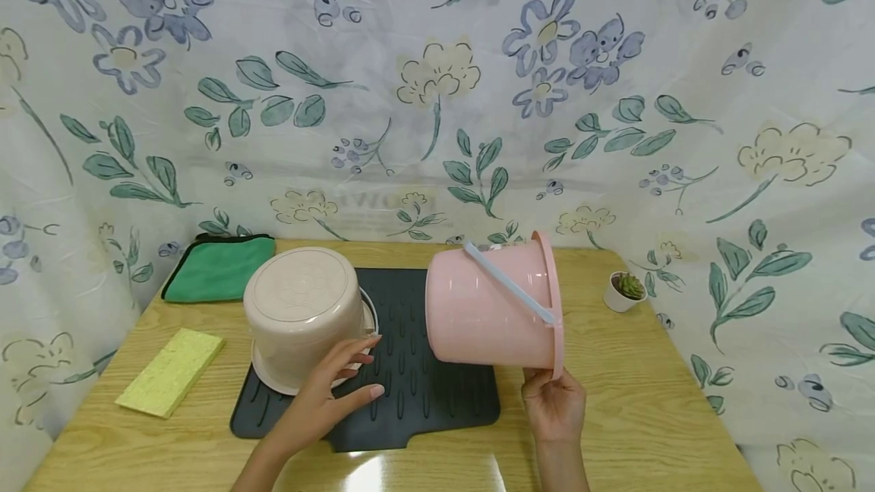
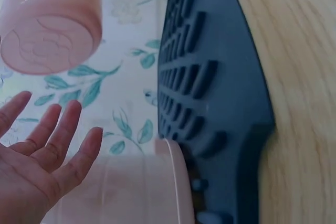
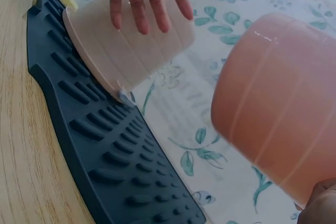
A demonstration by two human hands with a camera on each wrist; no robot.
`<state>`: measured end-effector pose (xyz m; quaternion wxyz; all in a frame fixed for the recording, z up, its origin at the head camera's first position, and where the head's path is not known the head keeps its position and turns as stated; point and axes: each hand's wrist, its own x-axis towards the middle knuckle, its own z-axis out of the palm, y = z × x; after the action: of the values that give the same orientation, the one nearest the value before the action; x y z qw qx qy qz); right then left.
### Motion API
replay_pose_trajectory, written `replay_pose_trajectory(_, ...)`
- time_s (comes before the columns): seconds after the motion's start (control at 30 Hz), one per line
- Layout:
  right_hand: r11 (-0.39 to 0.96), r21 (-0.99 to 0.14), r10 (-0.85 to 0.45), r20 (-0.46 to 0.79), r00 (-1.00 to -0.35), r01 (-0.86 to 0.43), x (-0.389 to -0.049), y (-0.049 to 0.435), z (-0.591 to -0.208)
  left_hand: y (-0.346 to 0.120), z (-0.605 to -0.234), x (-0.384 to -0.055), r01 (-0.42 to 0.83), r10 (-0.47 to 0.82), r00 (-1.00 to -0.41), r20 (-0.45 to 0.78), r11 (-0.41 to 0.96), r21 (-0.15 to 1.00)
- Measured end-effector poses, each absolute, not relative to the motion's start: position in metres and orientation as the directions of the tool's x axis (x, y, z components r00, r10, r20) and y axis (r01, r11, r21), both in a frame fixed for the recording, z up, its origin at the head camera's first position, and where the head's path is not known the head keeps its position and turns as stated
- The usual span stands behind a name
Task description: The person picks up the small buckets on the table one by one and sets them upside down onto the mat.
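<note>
A pink bucket [image 1: 488,310] with a pale blue handle [image 1: 509,283] is held up on its side by my right hand [image 1: 555,405], its mouth facing right. That hand grips the rim from below; in the right wrist view only part of the hand shows at the corner. On the dark ridged drying mat [image 1: 410,393], a beige bucket [image 1: 301,302] stands upside down at the left. My left hand [image 1: 335,389] hovers in front of it with fingers spread and holds nothing. The left wrist view shows the pink bucket's base [image 2: 50,45] beyond the left fingertips.
A yellow sponge cloth [image 1: 171,372] lies on the wooden table [image 1: 615,416] left of the mat. Behind it is a folded green cloth [image 1: 219,270] with black edging. A small potted succulent [image 1: 624,292] stands at the back right, before a floral curtain [image 1: 437,97].
</note>
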<state>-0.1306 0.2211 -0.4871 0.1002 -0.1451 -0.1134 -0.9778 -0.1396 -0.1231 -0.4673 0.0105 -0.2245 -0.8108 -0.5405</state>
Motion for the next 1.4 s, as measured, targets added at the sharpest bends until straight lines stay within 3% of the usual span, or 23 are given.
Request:
replay_pose_trajectory(0.57, -0.943, 0.200, -0.186, 0.344, -0.920, 0.265, -0.127, 0.215, -0.492, -0.103, -0.458, -0.151, 0.364, 0.330, -0.901, 0.281, 0.225, 0.904)
replay_pose_trajectory(1.4, -0.923, 0.192, -0.234, 0.409, -0.882, 0.333, -0.123, 0.191, -0.499, -0.076, -0.445, -0.170, 0.361, 0.274, -0.891, 0.362, -0.056, 0.931)
